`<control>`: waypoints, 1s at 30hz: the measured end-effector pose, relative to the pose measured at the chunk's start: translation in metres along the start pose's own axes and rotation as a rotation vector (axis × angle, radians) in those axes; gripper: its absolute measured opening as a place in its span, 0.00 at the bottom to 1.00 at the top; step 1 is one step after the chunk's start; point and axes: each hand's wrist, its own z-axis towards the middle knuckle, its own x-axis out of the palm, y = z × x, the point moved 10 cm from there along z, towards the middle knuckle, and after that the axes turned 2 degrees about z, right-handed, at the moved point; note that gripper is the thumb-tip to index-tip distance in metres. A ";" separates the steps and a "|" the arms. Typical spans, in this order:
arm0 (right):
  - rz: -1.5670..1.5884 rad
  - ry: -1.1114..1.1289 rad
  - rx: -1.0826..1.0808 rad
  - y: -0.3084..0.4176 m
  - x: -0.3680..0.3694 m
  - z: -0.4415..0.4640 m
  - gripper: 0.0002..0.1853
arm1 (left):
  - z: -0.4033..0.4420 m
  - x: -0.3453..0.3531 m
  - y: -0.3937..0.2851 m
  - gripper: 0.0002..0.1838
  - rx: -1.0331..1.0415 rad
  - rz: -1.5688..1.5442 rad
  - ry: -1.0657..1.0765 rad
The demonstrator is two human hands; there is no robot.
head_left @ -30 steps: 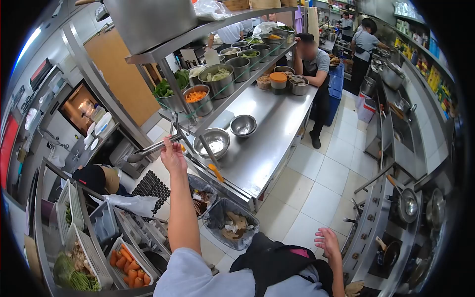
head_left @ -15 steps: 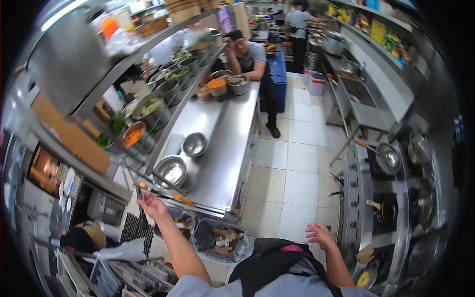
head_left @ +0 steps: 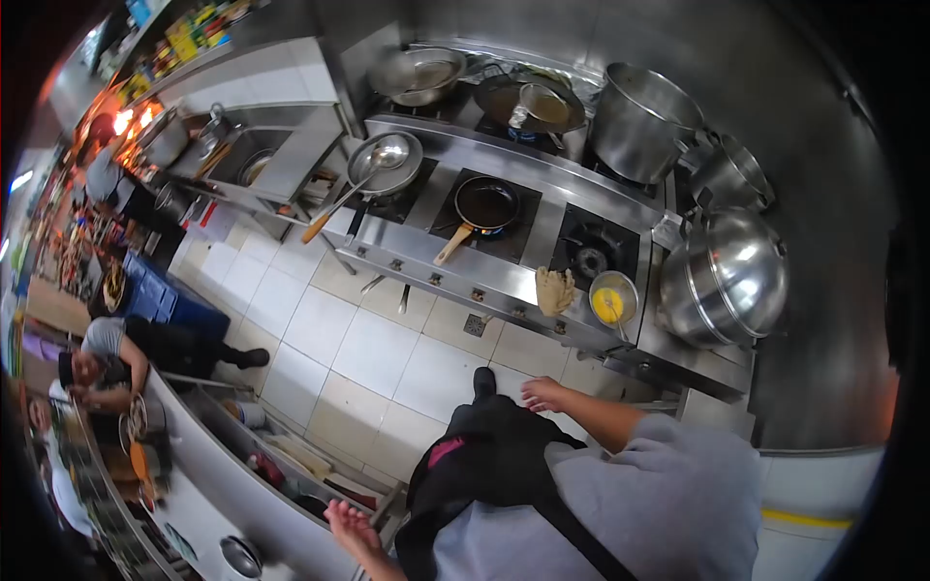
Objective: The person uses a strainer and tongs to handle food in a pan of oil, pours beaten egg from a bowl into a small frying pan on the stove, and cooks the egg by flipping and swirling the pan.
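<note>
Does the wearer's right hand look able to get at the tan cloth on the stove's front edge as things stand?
Probably yes: the right hand looks empty and nothing visible blocks the tan cloth on the stove, though a forward reach seems needed.

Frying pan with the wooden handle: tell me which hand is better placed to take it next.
Probably the right hand: it looks empty and is nearer the frying pan on the stove. The left hand, also apparently empty, is over by the steel counter.
</note>
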 end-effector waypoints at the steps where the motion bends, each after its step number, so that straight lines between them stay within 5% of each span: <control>1: 0.182 -0.035 0.023 -0.010 -0.020 -0.003 0.09 | 0.023 0.009 0.024 0.19 -0.118 0.111 0.038; 9: 1.004 -0.363 -0.147 -0.031 -0.132 -0.018 0.10 | 0.086 0.222 0.083 0.22 -0.249 0.674 0.509; 16: 1.422 -0.621 -0.633 0.042 -0.197 -0.038 0.29 | 0.137 0.354 0.135 0.22 -0.170 1.114 0.730; 19: 1.448 -0.728 -0.684 0.045 -0.230 -0.019 0.32 | 0.151 0.377 0.161 0.19 -0.199 1.228 0.819; 23: 1.512 -0.811 -0.692 0.052 -0.248 -0.013 0.23 | 0.155 0.411 0.200 0.19 -0.302 1.332 1.009; 28: 1.596 -0.601 -0.848 0.053 -0.274 0.011 0.21 | 0.176 0.496 0.235 0.15 -0.242 1.262 1.171; 30: 1.408 -0.689 -0.875 0.057 -0.275 -0.006 0.17 | 0.201 0.522 0.278 0.11 -0.178 1.142 1.319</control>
